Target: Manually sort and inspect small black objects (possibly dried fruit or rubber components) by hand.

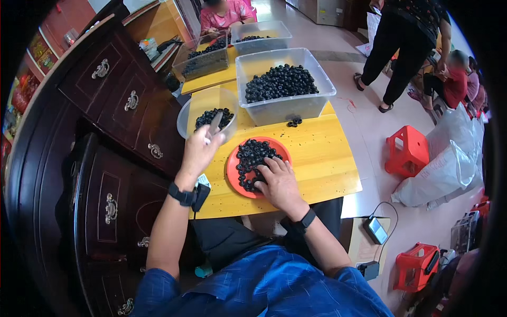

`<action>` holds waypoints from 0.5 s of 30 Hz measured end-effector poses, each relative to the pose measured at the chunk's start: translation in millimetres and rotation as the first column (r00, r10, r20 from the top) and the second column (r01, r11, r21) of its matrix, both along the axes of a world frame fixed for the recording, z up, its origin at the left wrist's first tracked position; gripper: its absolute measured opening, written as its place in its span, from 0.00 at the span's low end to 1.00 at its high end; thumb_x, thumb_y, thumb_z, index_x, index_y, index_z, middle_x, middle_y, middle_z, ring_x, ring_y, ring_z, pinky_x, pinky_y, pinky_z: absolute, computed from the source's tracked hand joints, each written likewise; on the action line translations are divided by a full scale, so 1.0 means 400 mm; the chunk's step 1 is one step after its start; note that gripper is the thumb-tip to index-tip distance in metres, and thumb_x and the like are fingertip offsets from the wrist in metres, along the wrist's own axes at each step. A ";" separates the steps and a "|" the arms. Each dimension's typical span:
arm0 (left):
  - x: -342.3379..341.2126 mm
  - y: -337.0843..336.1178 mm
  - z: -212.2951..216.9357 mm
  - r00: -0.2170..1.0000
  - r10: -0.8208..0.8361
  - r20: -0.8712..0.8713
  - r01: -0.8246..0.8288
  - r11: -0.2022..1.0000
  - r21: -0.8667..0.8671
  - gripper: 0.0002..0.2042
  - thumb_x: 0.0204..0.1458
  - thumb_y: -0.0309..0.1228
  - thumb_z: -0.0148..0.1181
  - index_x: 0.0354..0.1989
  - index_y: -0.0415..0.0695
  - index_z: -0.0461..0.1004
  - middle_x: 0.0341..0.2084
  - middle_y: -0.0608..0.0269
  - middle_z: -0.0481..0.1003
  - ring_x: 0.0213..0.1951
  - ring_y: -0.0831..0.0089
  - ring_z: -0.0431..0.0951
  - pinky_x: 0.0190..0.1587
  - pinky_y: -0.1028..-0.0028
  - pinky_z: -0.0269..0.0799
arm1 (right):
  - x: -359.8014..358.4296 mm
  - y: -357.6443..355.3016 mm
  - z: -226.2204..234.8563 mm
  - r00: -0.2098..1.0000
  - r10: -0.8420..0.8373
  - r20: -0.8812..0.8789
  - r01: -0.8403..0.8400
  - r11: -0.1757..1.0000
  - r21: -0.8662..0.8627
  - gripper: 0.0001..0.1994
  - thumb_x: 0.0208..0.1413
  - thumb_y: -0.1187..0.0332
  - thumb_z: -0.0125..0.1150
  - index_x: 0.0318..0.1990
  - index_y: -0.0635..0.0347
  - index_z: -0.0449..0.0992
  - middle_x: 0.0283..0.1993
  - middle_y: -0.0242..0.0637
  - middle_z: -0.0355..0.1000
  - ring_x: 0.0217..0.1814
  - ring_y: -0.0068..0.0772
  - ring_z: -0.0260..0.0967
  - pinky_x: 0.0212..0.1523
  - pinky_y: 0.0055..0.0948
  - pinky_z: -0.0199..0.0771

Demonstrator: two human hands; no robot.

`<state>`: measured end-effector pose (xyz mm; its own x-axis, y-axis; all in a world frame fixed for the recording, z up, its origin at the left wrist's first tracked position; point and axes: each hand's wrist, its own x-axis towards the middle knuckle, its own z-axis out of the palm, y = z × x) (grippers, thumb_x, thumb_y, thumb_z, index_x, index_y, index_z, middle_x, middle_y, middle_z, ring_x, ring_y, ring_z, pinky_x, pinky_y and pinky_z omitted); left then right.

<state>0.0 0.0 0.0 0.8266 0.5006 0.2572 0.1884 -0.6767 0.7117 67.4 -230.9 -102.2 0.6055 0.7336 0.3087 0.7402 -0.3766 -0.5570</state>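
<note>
My left hand (200, 151) is closed around a small knife (215, 122) with a grey blade, tip pointing away from me. It is held over the near side of a round clear tub (233, 100), partly filled with small black rings (207, 117). My right hand (281, 183) rests on the right side of a red round plate (231, 171), fingers spread on the black ring-shaped pieces (254, 152) heaped there. Whether its fingertips pinch one of the pieces is hard to see, but none is lifted.
A large clear bin (285, 108) of black pieces stands behind the plate on the yellow table (327, 169), a few loose pieces (294, 122) beside it. Dark drawers (116, 201) line the left. Red stools (406, 150) and white sacks (438, 174) stand right. Other people are nearby.
</note>
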 end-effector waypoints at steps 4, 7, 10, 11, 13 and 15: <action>-0.065 -0.059 -0.103 0.999 -0.043 -0.020 0.039 0.987 -0.155 0.16 0.53 0.34 0.65 0.45 0.37 0.75 0.23 0.66 0.73 0.26 0.80 0.71 0.32 0.76 0.68 | -0.002 0.000 0.006 0.983 0.019 0.182 -0.007 0.998 -0.063 0.23 0.51 0.55 0.65 0.53 0.52 0.75 0.64 0.42 0.63 0.67 0.49 0.58 0.69 0.53 0.52; -0.100 -0.081 -0.171 0.998 -0.030 -0.064 0.017 0.983 -0.185 0.17 0.52 0.33 0.65 0.46 0.37 0.74 0.25 0.61 0.76 0.28 0.73 0.74 0.34 0.72 0.70 | 0.005 0.001 0.011 0.980 0.031 0.195 -0.016 0.997 -0.079 0.23 0.51 0.54 0.66 0.52 0.52 0.75 0.62 0.42 0.64 0.65 0.49 0.59 0.66 0.53 0.55; -0.122 -0.090 -0.224 0.996 0.074 -0.057 -0.077 0.995 -0.055 0.19 0.51 0.37 0.65 0.45 0.36 0.75 0.27 0.50 0.78 0.30 0.57 0.79 0.35 0.64 0.73 | 0.013 0.006 0.001 0.987 0.021 0.157 -0.008 0.997 -0.083 0.25 0.50 0.51 0.66 0.53 0.52 0.75 0.61 0.44 0.64 0.64 0.50 0.60 0.64 0.52 0.57; -0.127 -0.089 -0.237 0.986 0.157 -0.065 -0.156 0.988 0.019 0.19 0.51 0.38 0.65 0.45 0.36 0.74 0.28 0.48 0.78 0.32 0.52 0.80 0.36 0.61 0.73 | 0.014 0.010 -0.003 0.993 0.005 0.114 0.005 0.997 -0.082 0.27 0.49 0.50 0.67 0.54 0.52 0.74 0.61 0.46 0.64 0.64 0.51 0.60 0.64 0.51 0.58; -0.132 -0.087 -0.252 0.976 0.149 -0.158 -0.160 0.985 -0.059 0.18 0.52 0.39 0.64 0.42 0.36 0.74 0.29 0.47 0.78 0.34 0.50 0.80 0.37 0.60 0.73 | 0.007 0.010 -0.008 0.991 -0.017 0.135 0.021 0.999 -0.027 0.28 0.49 0.49 0.66 0.55 0.54 0.73 0.61 0.48 0.63 0.64 0.52 0.59 0.64 0.51 0.58; -0.132 -0.100 -0.257 0.951 0.068 -0.301 -0.123 0.978 -0.168 0.17 0.52 0.40 0.63 0.38 0.36 0.74 0.28 0.47 0.78 0.34 0.50 0.80 0.37 0.60 0.73 | 0.002 0.015 -0.013 0.987 -0.042 0.153 0.037 0.999 0.030 0.30 0.50 0.48 0.66 0.56 0.55 0.72 0.62 0.51 0.62 0.65 0.53 0.58 0.64 0.51 0.57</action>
